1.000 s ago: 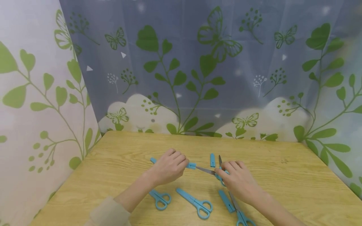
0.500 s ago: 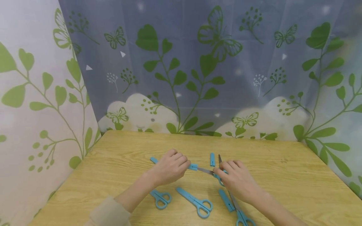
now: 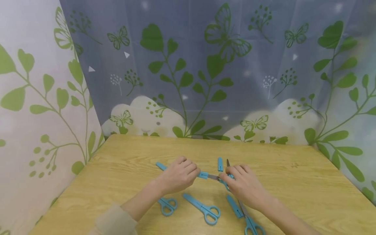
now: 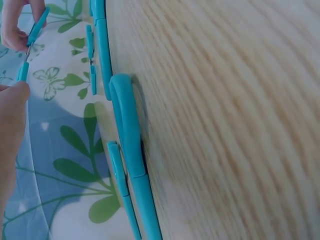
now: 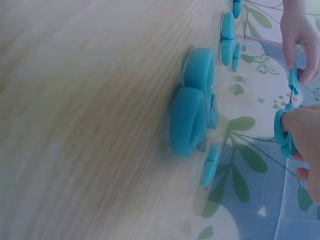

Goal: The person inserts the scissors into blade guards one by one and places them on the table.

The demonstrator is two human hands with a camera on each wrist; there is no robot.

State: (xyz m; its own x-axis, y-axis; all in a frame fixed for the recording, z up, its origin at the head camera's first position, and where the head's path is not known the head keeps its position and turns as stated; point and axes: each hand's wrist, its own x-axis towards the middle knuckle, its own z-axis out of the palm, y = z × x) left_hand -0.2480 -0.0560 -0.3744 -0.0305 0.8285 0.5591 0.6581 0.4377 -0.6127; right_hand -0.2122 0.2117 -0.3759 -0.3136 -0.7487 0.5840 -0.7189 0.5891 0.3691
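Observation:
In the head view, my left hand (image 3: 181,175) grips a blue blade cover (image 3: 203,175), its slotted end sticking out past the fingers. My right hand (image 3: 243,185) holds blue-handled scissors (image 3: 225,185), pinched at the handle. Their metal blades (image 3: 213,177) run partly into the cover, with a short length showing. Both wrist views show the cover (image 5: 293,80) and scissors in line, held above the table. In the right wrist view, the thumb lies at the handle loops (image 5: 281,131).
Covered scissors lie in front, one pair (image 3: 205,209) centrally and another (image 3: 167,206) beside the left forearm. Bare scissors (image 3: 251,225) and a loose cover (image 3: 235,206) lie front right. Another cover (image 3: 220,164) lies behind, near a bare blade (image 3: 227,162). A blue tip (image 3: 160,165) shows behind my left hand.
The hands have drawn closer together, the left moving right and the right slightly left. Less blade shows between cover and handle, as the blades have slid deeper into the cover.

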